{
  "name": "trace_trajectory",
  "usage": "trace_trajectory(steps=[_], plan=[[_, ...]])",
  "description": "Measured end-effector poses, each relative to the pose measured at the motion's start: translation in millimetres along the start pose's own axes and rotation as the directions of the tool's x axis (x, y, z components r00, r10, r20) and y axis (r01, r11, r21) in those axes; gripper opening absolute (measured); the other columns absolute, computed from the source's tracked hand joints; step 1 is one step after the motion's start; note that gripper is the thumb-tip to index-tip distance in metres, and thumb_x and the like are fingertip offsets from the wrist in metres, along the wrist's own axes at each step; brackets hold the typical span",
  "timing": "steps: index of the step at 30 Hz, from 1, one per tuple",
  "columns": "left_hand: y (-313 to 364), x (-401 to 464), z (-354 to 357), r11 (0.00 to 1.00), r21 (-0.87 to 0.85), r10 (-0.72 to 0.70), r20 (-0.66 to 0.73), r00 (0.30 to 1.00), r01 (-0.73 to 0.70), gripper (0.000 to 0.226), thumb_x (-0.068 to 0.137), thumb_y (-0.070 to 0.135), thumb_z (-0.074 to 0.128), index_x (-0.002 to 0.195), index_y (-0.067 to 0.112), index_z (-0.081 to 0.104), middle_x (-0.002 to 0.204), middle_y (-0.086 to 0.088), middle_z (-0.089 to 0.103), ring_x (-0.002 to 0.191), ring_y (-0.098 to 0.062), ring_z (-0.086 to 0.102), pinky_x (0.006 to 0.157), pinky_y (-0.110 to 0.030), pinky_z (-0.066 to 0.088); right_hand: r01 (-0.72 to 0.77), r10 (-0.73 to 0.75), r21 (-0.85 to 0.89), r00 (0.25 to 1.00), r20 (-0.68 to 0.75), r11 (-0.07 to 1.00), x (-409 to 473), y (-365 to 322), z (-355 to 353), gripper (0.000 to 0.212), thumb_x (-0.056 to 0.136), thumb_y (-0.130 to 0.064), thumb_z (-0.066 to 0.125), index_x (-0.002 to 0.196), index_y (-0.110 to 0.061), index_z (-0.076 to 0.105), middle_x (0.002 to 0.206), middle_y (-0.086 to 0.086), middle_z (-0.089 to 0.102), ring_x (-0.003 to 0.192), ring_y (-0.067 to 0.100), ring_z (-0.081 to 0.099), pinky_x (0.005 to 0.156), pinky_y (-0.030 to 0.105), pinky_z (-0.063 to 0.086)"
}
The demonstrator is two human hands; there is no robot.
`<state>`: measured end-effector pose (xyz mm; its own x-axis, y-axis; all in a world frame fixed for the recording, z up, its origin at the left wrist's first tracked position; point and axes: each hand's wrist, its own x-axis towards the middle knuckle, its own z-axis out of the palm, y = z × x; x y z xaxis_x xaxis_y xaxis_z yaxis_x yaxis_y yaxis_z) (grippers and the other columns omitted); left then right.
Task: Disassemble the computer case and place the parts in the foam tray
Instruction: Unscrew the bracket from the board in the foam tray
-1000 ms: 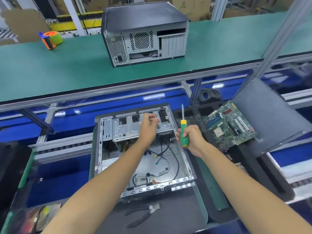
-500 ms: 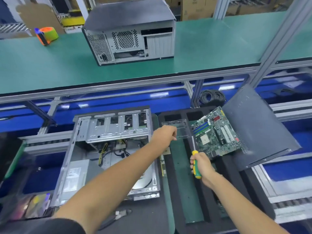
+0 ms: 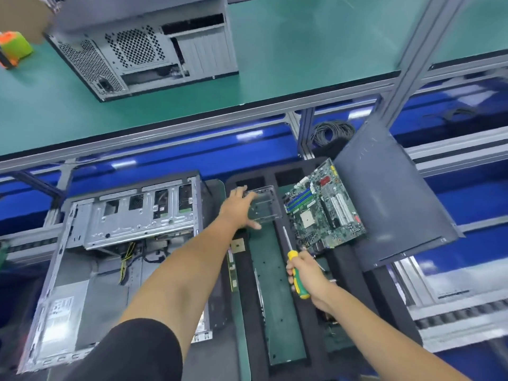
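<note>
A: Item one, hands. What are they doing?

B: The left hand [image 3: 239, 208] is reaching forward over the black foam tray [image 3: 365, 295], fingers spread and touching a clear plastic bracket [image 3: 262, 206] lying in a rear pocket. The right hand [image 3: 308, 273] is wrapping its grip round the yellow-and-green screwdriver [image 3: 295, 266], shaft pointing away from the body.

A: Item two, containers.

B: The tray is holding the green motherboard [image 3: 324, 209] tilted against a dark grey side panel [image 3: 393, 199], which is overhanging the tray's right edge. The opened grey metal computer case [image 3: 110, 257] is lying just left of the tray, cables showing inside.

A: Item three, room.

B: A bare green strip [image 3: 275, 298] is running down the tray's middle. A closed case [image 3: 143, 48] is standing on the green tabletop [image 3: 302, 59] behind.
</note>
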<state>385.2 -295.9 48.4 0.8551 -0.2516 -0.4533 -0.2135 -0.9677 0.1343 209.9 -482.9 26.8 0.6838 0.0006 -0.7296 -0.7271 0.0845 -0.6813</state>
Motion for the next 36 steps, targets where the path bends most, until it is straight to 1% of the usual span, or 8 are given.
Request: trace_trajectory(steps=[4, 10, 16, 18, 20, 22, 24, 36], plan=[[-1, 22, -5, 0.999, 0.032, 0.021, 0.072, 0.997, -0.023, 0.129, 0.068, 0.050, 0.092, 0.163, 0.039, 0.006, 0.171, -0.012, -0.011, 0.158, -0.032, -0.010, 0.126, -0.053, 0.016, 0.003, -0.003, -0.034, 1.000, -0.010, 0.999, 6, 0, -6, 0.013, 0.095, -0.001, 0.048, 0.089, -0.011, 0.041, 0.073, 0.006, 0.054, 0.050, 0.015, 0.049, 0.047, 0.027, 0.041], [7, 44, -7, 0.995, 0.097, 0.021, 0.135, 0.991, -0.034, 0.126, 0.066, 0.050, 0.091, 0.161, 0.046, 0.008, 0.155, -0.014, 0.030, 0.142, -0.037, 0.033, 0.117, -0.056, 0.032, 0.007, -0.006, -0.104, 1.000, 0.015, 0.995, 9, 13, -11, 0.013, 0.097, 0.001, 0.045, 0.088, -0.008, 0.043, 0.072, 0.007, 0.055, 0.050, 0.014, 0.047, 0.045, 0.023, 0.040], [4, 40, -12, 0.996, 0.070, 0.039, 0.107, 0.994, -0.046, 0.126, 0.063, 0.053, 0.090, 0.158, 0.052, 0.007, 0.152, -0.011, 0.032, 0.140, -0.033, 0.033, 0.115, -0.054, 0.034, 0.139, -0.116, -0.267, 0.988, 0.098, 0.954, 12, 14, -9, 0.016, 0.090, 0.005, 0.053, 0.082, -0.008, 0.046, 0.060, -0.001, 0.060, 0.050, 0.017, 0.050, 0.048, 0.024, 0.040], [-1, 37, -16, 0.996, 0.068, 0.048, 0.089, 0.995, -0.054, 0.127, 0.061, 0.056, 0.090, 0.157, 0.055, 0.007, 0.152, -0.010, 0.032, 0.140, -0.032, 0.033, 0.113, -0.054, 0.035, 0.329, -0.262, -0.481, 0.944, 0.203, 0.813, 17, 14, -2, 0.013, 0.091, 0.003, 0.055, 0.088, -0.009, 0.049, 0.082, 0.002, 0.060, 0.070, 0.023, 0.057, 0.062, 0.033, 0.046], [-7, 34, -22, 0.995, 0.080, 0.060, 0.069, 0.996, -0.066, 0.127, 0.059, 0.060, 0.089, 0.156, 0.057, 0.006, 0.151, -0.010, 0.033, 0.139, -0.033, 0.034, 0.111, -0.053, 0.037, 0.544, -0.364, -0.725, 0.834, 0.414, 0.422, 29, 14, 8, 0.020, 0.092, -0.003, 0.059, 0.107, -0.015, 0.054, 0.115, 0.000, 0.054, 0.102, 0.023, 0.057, 0.086, 0.038, 0.050], [-13, 31, -27, 0.990, 0.116, 0.073, 0.047, 0.996, -0.078, 0.127, 0.057, 0.065, 0.087, 0.155, 0.057, 0.006, 0.149, -0.010, 0.035, 0.138, -0.033, 0.036, 0.110, -0.054, 0.039, 0.660, -0.325, -0.749, 0.721, 0.612, 0.054, 46, 13, 19, 0.045, 0.092, -0.006, 0.062, 0.132, -0.024, 0.051, 0.155, -0.004, 0.037, 0.140, 0.018, 0.037, 0.106, 0.042, 0.043], [-20, 29, -30, 0.978, 0.179, 0.104, 0.023, 0.994, -0.107, 0.126, 0.057, 0.069, 0.085, 0.155, 0.056, 0.007, 0.150, -0.010, 0.035, 0.136, -0.033, 0.037, 0.109, -0.054, 0.038, 0.709, -0.295, -0.690, 0.635, 0.714, -0.144, 65, 12, 33, 0.054, 0.092, -0.007, 0.063, 0.141, -0.022, 0.045, 0.169, -0.003, 0.015, 0.155, 0.017, 0.014, 0.115, 0.043, 0.034], [-43, 24, -26, 0.934, 0.299, 0.205, -0.006, 0.979, -0.194, 0.119, 0.059, 0.077, 0.078, 0.154, 0.057, 0.010, 0.153, -0.012, 0.035, 0.138, -0.034, 0.039, 0.107, -0.056, 0.039, 0.657, -0.351, -0.670, 0.572, 0.741, -0.345, 102, 5, 62, 0.043, 0.092, 0.001, 0.054, 0.132, -0.014, 0.046, 0.172, 0.002, 0.002, 0.158, 0.017, 0.000, 0.116, 0.042, 0.025]])
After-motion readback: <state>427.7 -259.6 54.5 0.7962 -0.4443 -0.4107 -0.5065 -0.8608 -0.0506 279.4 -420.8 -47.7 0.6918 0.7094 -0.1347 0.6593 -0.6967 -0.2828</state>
